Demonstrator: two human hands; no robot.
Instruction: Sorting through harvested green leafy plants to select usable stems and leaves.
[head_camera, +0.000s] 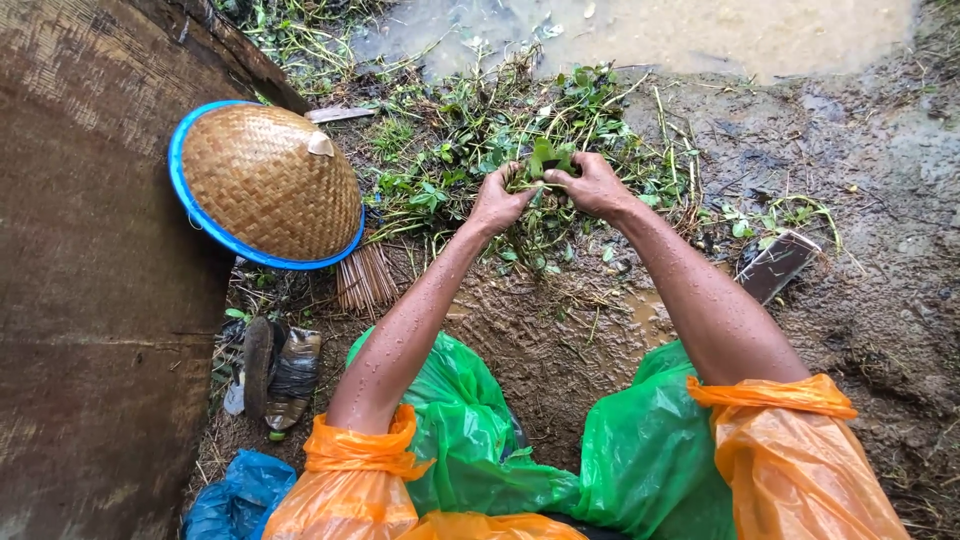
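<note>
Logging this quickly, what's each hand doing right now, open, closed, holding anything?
Left hand: closed on the bunch of green leafy stems.
Right hand: closed on the same bunch, from the other side.

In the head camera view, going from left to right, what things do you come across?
Wooden wall → woven conical hat → left hand → bunch of green plants → right hand → flat dark object on the mud.

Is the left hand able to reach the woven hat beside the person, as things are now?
Probably yes, after letting go. The left hand is closed on the bunch of green plants together with the right hand. The woven hat lies uncovered on its left, with nothing between them.
</note>
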